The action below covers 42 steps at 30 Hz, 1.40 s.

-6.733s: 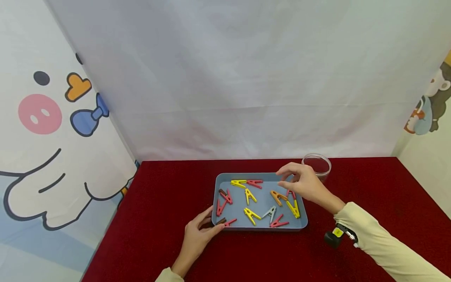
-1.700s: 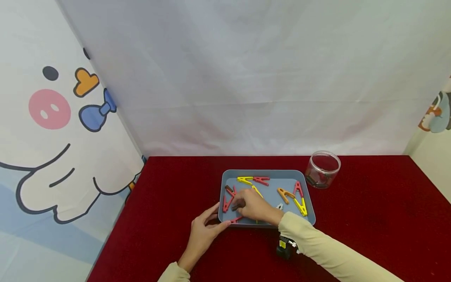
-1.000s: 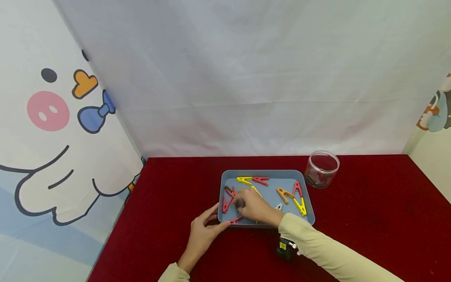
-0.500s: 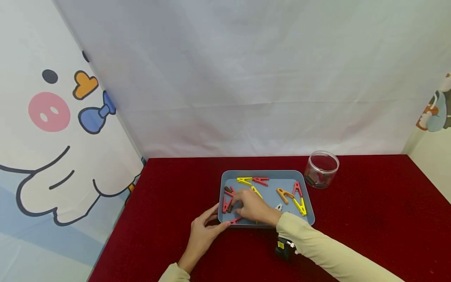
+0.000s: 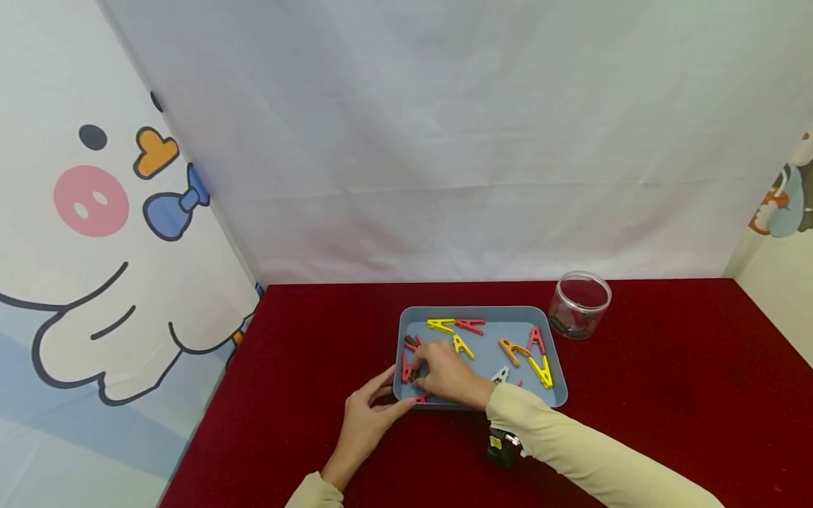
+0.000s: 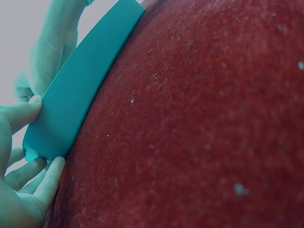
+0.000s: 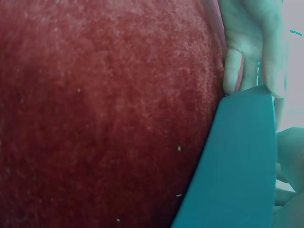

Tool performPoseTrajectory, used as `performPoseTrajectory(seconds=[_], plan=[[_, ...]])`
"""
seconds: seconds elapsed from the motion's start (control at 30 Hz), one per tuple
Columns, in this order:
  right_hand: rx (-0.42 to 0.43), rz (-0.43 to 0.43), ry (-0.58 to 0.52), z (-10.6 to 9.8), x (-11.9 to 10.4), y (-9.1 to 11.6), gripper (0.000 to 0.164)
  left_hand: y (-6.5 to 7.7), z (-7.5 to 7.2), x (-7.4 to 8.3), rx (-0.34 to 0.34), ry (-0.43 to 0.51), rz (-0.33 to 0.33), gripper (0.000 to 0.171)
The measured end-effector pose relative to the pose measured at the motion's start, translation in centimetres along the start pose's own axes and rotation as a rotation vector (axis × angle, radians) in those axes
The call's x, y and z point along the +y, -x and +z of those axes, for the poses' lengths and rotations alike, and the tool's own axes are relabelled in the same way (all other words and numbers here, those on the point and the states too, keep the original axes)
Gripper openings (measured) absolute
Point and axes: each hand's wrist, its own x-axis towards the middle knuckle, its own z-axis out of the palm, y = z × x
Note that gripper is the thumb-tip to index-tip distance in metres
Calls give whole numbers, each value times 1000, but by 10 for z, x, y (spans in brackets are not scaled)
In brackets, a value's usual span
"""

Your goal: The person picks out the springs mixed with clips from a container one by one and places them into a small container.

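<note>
In the head view my left hand holds the near left corner of the blue-grey tray; the left wrist view shows its thumb on the rim and fingers against the outer wall. My right hand reaches into the left part of the tray. Its thumb and fingertips pinch a small brown ridged piece, partly hidden, beside a red plastic clip. Another brown piece lies just behind. Around the hand are a yellow clip, a grey clip and an orange clip.
Behind the tray's right end stands a clear round jar with dark pieces at its bottom. A dark red cloth covers the table. A white curtain hangs along the back edge.
My right hand came from the tray's right side to its left earlier, then shifted slightly left over the last half second, uncovering more of the yellow and grey clips. The left hand keeps its place.
</note>
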Motion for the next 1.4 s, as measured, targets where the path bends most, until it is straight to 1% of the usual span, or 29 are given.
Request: performPoseTrajectory(seconds=[0.27,0.5,0.57,0.73,0.87,0.97,1.13,1.2,1.3,1.4], plan=[[20,4,6,0,2,0,12,-1,2,1,2,-4,2,62],[34,-19,-102,-9,5,5,16,-3,2,1,1,2,4,62],[36,-11,-126,-12,6,7,16,-3,1,2,4,0,4,62],[4,37,-170,-19,6,11,14,-3,1,3,23,-20,-4,62],[-3,42,-204,-22,7,17,14,-2,1,2,29,-22,-20,63],[-1,47,-240,-25,8,21,15,-3,1,-3,32,-25,-11,64],[-2,68,-281,-30,9,25,16,-9,2,-25,57,-48,19,66],[-4,66,-286,-32,9,27,17,-10,2,-32,66,-49,15,65],[-12,63,-297,-35,8,30,18,-9,3,-34,65,-46,5,63],[-15,62,-312,-38,8,32,18,-8,4,-32,67,-45,-12,63]])
